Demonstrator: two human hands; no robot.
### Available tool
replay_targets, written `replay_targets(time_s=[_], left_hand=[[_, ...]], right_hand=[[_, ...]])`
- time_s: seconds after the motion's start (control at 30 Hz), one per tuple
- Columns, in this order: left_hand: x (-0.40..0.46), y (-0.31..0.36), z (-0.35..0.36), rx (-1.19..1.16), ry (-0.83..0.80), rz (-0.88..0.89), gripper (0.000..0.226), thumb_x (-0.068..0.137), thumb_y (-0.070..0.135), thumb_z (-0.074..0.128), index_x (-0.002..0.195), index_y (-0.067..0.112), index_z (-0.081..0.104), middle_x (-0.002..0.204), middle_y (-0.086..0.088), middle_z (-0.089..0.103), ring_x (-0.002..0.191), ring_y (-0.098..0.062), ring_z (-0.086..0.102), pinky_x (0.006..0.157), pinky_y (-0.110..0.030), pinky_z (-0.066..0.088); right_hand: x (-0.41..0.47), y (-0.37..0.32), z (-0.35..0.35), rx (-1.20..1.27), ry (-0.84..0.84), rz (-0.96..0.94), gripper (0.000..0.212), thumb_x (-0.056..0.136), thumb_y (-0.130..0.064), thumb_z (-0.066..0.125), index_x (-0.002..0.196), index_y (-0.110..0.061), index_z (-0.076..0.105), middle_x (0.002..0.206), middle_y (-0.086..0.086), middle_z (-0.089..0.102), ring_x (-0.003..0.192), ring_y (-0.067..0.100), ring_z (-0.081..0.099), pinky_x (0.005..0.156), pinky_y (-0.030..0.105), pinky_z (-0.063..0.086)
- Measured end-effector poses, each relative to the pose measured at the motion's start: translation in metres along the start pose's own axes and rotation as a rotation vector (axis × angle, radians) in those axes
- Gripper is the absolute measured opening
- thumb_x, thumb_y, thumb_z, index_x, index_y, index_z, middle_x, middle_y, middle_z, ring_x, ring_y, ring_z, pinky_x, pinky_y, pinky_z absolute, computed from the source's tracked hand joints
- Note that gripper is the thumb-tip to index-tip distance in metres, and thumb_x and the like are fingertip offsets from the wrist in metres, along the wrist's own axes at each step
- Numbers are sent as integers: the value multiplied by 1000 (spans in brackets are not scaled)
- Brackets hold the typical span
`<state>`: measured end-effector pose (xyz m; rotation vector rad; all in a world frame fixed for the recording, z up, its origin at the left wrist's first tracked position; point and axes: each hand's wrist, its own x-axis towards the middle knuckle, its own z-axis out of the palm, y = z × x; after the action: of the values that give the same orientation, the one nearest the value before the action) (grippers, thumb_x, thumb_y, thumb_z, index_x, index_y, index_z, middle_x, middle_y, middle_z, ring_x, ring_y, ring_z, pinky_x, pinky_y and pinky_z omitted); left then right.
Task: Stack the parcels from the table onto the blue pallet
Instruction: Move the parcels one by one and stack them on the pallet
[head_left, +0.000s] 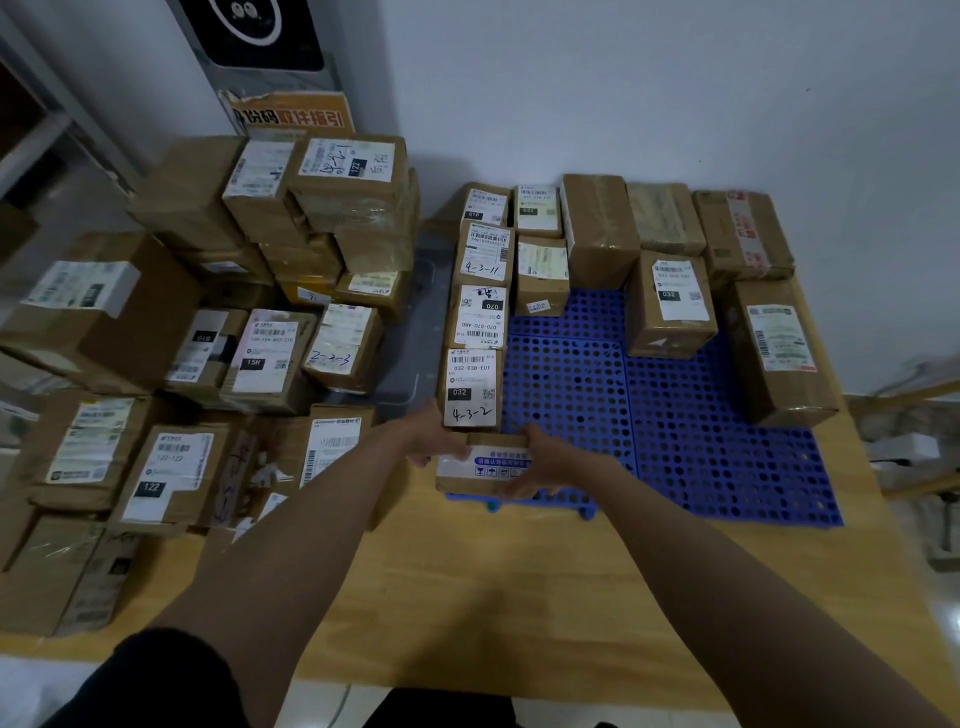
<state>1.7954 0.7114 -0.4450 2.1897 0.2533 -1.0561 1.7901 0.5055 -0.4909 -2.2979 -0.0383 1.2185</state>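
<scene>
Landmark: blue pallet (675, 415) on the wooden table (467, 597).
Held: small parcel (480, 467) at pallet's near-left corner, gripped by left hand (434, 436) and right hand (545, 462).
Around: parcel row (475, 332) along pallet's left edge; parcel pile (234, 322) left of pallet.
Room: pallet's middle and near-right bare.

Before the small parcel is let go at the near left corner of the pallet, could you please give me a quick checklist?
1. Left hand and right hand both hold the small parcel: ok.
2. Parcel over the blue pallet: ok.
3. In line with the 4-3-2 parcel behind it: ok.
4. Resting flat on the pallet: cannot tell.
5. Free pallet space to its right: ok.
</scene>
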Motion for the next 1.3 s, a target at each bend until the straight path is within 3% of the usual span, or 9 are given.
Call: replay_targets(time_s=[0.17,0.33,0.47,0.6,0.8,0.97,1.03,1.13,1.3], left_hand=[[-15,4,-2,189,83,-25,58,90,21,68,141,12,41,139,-10,52,121,-28,54,83,-29,46],[-40,-2,-6,385,158,-57,68,88,30,70,144,10,38,142,-11,50,125,-28,52,95,-34,46],[-74,-10,-6,518,186,-96,59,86,27,71,137,11,47,134,-10,54,120,-27,55,96,-36,49],[-104,-32,-6,564,196,-106,53,78,25,74,127,12,57,127,-10,58,110,-28,59,93,-41,52],[-165,-94,-3,526,263,-143,63,90,34,66,144,14,42,148,-7,43,131,-26,47,104,-40,44],[-207,-151,-17,465,276,-197,68,91,31,67,147,13,35,146,-8,45,125,-26,51,91,-34,49],[-219,-174,-24,483,290,-231,62,93,34,65,145,10,40,145,-10,46,127,-27,50,99,-35,47],[-233,-205,-38,462,327,-272,58,92,36,64,141,10,46,144,-10,48,129,-27,48,103,-37,45],[-231,-253,-67,420,333,-280,64,91,36,66,144,8,40,147,-10,42,132,-27,45,104,-37,43]], right_hand=[[-13,-12,-9,-181,116,-7,105,71,-49,83,150,-16,22,147,10,44,127,30,50,105,43,45],[-41,-30,-24,-389,165,-8,101,71,-63,76,147,-15,30,149,8,36,131,29,44,106,49,42],[-66,-49,-25,-518,165,-31,80,81,-49,75,141,-13,37,143,10,39,126,28,46,103,45,44],[-89,-70,-13,-602,160,-71,75,87,-36,71,147,-14,32,146,12,38,127,31,46,104,43,45],[-109,-111,30,-719,159,-196,51,91,-30,65,134,-12,44,129,11,50,110,29,56,89,41,52],[-119,-150,71,-762,179,-268,14,92,-19,58,101,-14,49,90,5,52,71,19,51,59,32,44],[-121,-170,88,-773,170,-302,18,90,-22,60,104,-13,52,92,5,56,76,21,56,65,35,47],[-111,-196,110,-750,157,-367,45,88,-40,62,126,-18,53,122,4,60,101,26,62,87,40,55],[-88,-239,140,-666,166,-364,41,94,-38,59,126,-14,54,124,7,56,110,27,57,86,36,51]])
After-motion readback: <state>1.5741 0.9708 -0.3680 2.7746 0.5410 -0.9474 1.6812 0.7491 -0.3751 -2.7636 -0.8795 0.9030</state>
